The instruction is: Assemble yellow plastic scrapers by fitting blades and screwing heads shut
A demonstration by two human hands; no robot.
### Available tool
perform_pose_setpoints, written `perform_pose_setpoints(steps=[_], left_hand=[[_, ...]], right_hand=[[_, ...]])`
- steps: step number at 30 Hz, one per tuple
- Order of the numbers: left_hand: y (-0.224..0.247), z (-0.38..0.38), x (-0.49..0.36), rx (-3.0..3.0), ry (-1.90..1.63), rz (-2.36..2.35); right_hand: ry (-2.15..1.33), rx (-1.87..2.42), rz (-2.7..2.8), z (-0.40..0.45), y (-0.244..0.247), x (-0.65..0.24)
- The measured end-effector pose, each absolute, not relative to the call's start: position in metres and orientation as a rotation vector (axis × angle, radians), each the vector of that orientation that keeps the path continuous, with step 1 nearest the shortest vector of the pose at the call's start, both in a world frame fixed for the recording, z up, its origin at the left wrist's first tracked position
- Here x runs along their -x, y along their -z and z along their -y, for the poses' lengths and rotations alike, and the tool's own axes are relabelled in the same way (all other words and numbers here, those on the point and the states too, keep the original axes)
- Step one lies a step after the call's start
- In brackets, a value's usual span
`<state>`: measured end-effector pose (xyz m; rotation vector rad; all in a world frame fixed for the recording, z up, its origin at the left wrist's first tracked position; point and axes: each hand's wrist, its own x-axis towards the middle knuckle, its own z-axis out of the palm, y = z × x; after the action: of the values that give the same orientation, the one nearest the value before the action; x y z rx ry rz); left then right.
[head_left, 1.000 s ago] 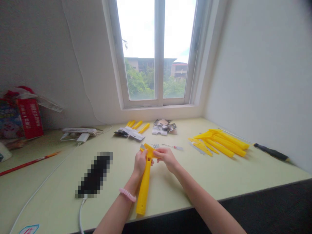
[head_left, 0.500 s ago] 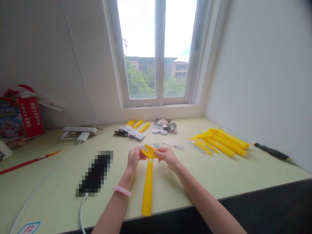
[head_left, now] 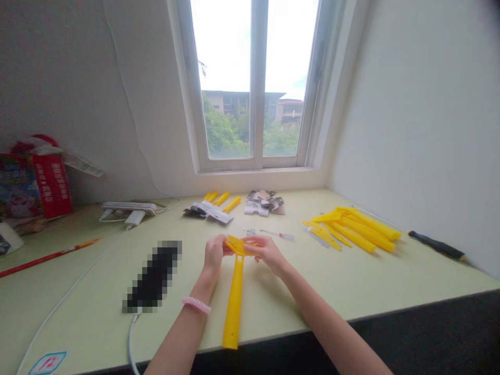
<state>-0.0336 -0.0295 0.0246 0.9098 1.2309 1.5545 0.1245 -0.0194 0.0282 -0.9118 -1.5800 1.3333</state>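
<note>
Left hand [head_left: 214, 254] and right hand [head_left: 267, 249] are both closed in a pinch on the flat head of a yellow scraper [head_left: 234, 297], one on each side, with the fingers curled over its edges. The scraper's long handle points toward the person, and its end sits close to the front edge of the bench [head_left: 324, 281]. A pink coiled band [head_left: 196, 305] circles the left wrist.

Just beyond the head lie a small screwdriver [head_left: 278, 235] and a little scatter of screws [head_left: 250, 232]. Farther back, under the window [head_left: 253, 83], are yellow handles [head_left: 221, 198] and opened packets [head_left: 260, 204]. To the right is a heap of yellow scraper parts [head_left: 353, 229], with a black-handled tool [head_left: 437, 245] beyond it along the wall.

To the left, a pixelated object [head_left: 154, 276] is too blurred to name, with a white cable [head_left: 130, 338] running from it. Past that are a power strip [head_left: 128, 207], a red pencil [head_left: 47, 258] and a red box [head_left: 52, 185].
</note>
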Motion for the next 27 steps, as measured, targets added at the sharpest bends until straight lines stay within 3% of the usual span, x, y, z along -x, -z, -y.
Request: perform_pose_setpoints(steps=[27], left_hand=[[-0.021, 0.031, 0.035, -0.853, -1.491, -1.046]], right_hand=[[-1.227, 0.992, 1.77, 0.016, -0.023, -0.125]])
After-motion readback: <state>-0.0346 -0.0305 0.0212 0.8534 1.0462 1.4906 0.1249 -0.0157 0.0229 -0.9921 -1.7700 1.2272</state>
